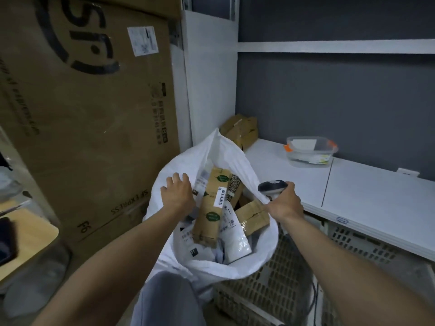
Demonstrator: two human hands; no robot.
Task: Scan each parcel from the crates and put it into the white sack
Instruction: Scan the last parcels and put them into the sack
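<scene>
The white sack [226, 267] stands open at the centre, full of parcels. A long brown box with green stickers and a barcode label [210, 208] lies on top, a smaller taped brown box [253, 216] to its right, white mailers [235, 243] below. My left hand [177, 194] rests with fingers spread on the sack's left rim. My right hand [286, 203] grips the handle of a barcode scanner [273, 185] and pinches the sack's right rim with it.
Large cardboard boxes [94, 102] stand stacked on the left. A white table [353, 184] on the right carries a clear plastic tub [310, 150] and brown boxes [240, 130] at its far end. Perforated plastic crates [270, 278] sit below the table. A wooden surface [28, 236] is at far left.
</scene>
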